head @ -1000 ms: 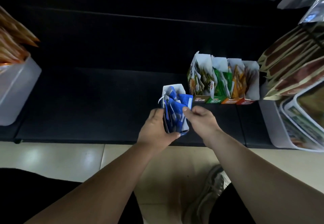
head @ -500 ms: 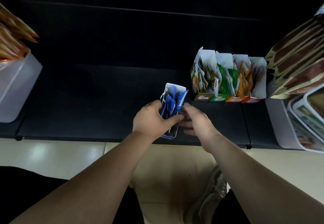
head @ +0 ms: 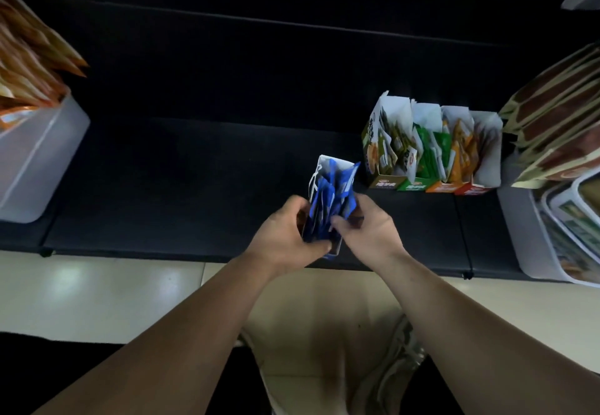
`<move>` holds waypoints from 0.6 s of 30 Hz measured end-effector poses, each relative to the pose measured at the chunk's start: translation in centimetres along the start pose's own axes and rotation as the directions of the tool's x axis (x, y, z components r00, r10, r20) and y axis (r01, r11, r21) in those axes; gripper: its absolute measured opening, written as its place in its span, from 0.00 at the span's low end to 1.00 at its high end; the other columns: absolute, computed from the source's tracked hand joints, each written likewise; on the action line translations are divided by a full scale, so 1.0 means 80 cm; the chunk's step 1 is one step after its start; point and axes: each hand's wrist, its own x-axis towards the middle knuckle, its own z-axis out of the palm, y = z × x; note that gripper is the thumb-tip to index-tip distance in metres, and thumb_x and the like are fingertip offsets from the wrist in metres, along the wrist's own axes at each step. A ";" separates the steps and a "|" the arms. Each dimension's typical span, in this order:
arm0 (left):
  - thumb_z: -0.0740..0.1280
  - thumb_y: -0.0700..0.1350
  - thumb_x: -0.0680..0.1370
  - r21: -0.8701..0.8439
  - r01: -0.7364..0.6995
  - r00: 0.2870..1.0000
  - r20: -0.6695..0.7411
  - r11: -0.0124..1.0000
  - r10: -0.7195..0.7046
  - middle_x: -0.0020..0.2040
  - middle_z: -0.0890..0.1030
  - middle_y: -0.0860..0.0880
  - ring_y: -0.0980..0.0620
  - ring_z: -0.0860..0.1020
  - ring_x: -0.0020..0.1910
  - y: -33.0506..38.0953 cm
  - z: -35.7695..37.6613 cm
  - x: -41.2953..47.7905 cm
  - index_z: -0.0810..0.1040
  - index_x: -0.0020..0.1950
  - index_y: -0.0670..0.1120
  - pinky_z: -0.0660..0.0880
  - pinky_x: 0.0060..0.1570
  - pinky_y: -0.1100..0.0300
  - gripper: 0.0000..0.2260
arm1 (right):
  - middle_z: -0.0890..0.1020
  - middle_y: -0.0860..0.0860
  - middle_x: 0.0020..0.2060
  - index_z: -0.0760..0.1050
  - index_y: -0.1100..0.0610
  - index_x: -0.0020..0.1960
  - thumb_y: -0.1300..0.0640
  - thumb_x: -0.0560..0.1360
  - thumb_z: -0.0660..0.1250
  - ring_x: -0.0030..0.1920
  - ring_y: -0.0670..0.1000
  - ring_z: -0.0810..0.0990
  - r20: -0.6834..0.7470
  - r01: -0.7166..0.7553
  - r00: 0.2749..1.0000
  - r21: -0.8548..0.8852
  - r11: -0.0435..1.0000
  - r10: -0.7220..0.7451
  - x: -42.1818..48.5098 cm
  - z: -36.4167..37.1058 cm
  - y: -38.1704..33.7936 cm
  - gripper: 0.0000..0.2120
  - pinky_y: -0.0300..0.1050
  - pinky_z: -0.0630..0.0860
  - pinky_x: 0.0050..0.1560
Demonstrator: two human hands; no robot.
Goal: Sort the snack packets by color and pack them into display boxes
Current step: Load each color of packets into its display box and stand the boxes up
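Black table (head: 162, 187) fills mid-frame, and four filled display boxes (head: 431, 184) stand right of centre. Just lower left of them, the blue box (head: 336, 163) of blue packets (head: 328, 200) is clasped between left hand (head: 285, 239) and right hand (head: 373, 233). Squeezing too hard could crumple it and spill packets off the near edge.

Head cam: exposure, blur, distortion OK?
Head view: underexposed, shelf nearly black; soft glare patches on the floor; motion blur on left hand, right hand and the box of blue packets they grip; wide-angle bend at the edges, the left bin leans outward.
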 end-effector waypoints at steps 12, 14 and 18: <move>0.79 0.55 0.68 0.204 -0.111 0.986 -0.101 0.973 0.134 0.60 0.78 0.62 0.62 0.79 0.53 -0.014 0.014 0.009 0.73 0.69 0.60 0.78 0.52 0.62 0.32 | 0.88 0.48 0.41 0.82 0.51 0.48 0.42 0.79 0.69 0.37 0.48 0.87 -0.052 -0.174 0.980 0.238 0.956 0.192 0.030 -0.001 -0.004 0.13 0.41 0.78 0.37; 0.79 0.56 0.66 0.201 -0.123 0.989 -0.056 0.972 0.136 0.61 0.76 0.62 0.62 0.79 0.55 -0.017 0.014 0.005 0.70 0.72 0.63 0.78 0.54 0.62 0.36 | 0.87 0.49 0.42 0.81 0.51 0.49 0.41 0.79 0.69 0.40 0.49 0.87 -0.046 -0.179 0.979 0.253 0.951 0.196 0.028 0.001 -0.001 0.13 0.45 0.83 0.41; 0.78 0.52 0.69 0.233 -0.091 0.990 -0.080 0.968 0.112 0.61 0.78 0.59 0.58 0.80 0.55 -0.032 0.022 -0.002 0.68 0.70 0.61 0.80 0.55 0.56 0.33 | 0.87 0.49 0.45 0.80 0.50 0.51 0.41 0.79 0.69 0.43 0.50 0.87 -0.016 -0.193 0.978 0.285 0.939 0.206 0.019 -0.002 -0.004 0.13 0.51 0.85 0.49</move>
